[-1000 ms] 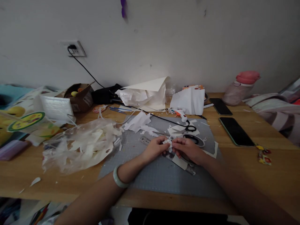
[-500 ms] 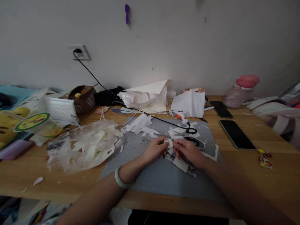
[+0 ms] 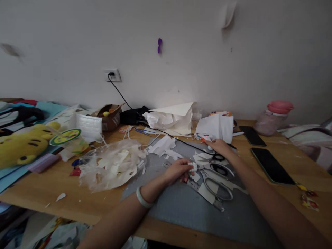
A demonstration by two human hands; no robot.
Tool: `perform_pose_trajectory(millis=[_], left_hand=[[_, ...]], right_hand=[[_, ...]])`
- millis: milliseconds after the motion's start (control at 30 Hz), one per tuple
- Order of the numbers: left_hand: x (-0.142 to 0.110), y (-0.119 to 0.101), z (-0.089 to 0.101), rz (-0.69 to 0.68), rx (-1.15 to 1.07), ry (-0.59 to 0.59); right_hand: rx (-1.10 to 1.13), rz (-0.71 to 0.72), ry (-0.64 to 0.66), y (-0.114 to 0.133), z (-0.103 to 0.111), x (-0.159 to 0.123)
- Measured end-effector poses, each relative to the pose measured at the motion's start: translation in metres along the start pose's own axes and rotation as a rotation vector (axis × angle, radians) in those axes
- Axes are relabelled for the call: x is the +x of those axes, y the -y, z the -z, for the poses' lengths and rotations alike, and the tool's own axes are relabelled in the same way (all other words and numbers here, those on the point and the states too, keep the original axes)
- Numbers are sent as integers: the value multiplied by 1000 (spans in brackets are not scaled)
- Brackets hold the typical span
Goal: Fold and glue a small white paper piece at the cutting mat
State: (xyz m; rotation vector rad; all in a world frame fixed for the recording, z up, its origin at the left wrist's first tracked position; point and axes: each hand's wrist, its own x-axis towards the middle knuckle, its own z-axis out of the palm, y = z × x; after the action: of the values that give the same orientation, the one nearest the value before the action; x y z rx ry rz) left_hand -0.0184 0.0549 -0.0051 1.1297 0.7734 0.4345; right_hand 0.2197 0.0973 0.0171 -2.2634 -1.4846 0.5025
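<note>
My left hand (image 3: 178,170) rests on the grey cutting mat (image 3: 178,207) and pinches a small white paper piece (image 3: 193,167) between thumb and fingers. My right hand (image 3: 218,146) is stretched forward to the mat's far edge, its fingers curled over a white glue gun (image 3: 204,139) whose orange tip shows just left of the fingers. Between the two hands lie grey-handled scissors (image 3: 216,180), smaller black-handled scissors (image 3: 220,157) and a clear ruler (image 3: 207,192). A pale bangle (image 3: 143,200) circles my left wrist.
A plastic bag of paper scraps (image 3: 111,166) lies left of the mat. Crumpled white paper (image 3: 171,119) and a cardboard box (image 3: 110,116) stand by the wall. Two phones (image 3: 271,166) and a pink-lidded bottle (image 3: 275,116) are on the right, a yellow plush (image 3: 23,145) far left.
My right hand let go of the paper piece and reached forward to the glue gun. The left hand keeps the paper piece. The camera tilted up and turned left.
</note>
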Motion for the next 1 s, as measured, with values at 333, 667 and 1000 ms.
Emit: perform_pose_trajectory(millis=[333, 667, 1000], left_hand=[[12, -9, 40, -105, 256, -153], [20, -10, 51, -151, 208, -245], [20, -10, 49, -164, 163, -281]], right_hand=[[344, 238, -316, -7, -29, -1], [264, 461, -174, -5, -33, -16], [168, 634, -157, -5, -36, -12]])
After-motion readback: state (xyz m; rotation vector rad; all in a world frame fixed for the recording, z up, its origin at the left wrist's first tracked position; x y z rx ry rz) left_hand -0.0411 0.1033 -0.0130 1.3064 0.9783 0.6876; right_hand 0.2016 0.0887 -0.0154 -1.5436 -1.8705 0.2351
